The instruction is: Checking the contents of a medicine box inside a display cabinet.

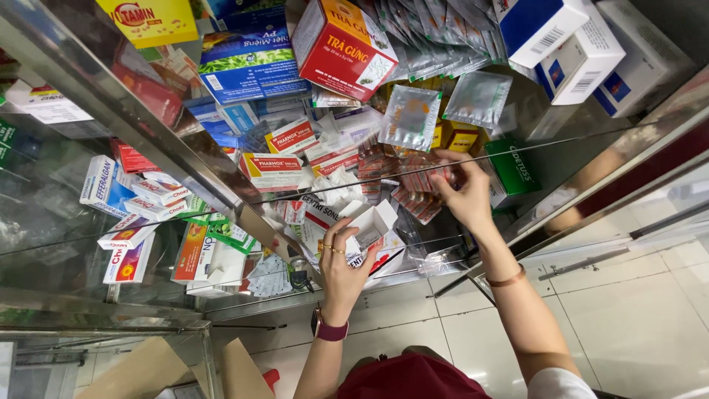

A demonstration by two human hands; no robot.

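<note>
My left hand (341,267), with rings and a dark wristwatch, grips a small white carton (371,224) whose end flap stands open, low inside a glass display cabinet. My right hand (464,193), a thin bracelet on its wrist, reaches further in and pinches a stack of reddish blister strips (413,181) lying on a glass shelf. Red-and-white medicine boxes (275,168) lie just left of both hands.
Glass shelves (133,244) with metal frames (111,96) hold many medicine boxes and silver foil sachets (408,117). A green box (513,168) sits right of my right hand. White-and-blue cartons (580,55) fill the upper right. Tiled floor (635,310) and cardboard (140,369) lie below.
</note>
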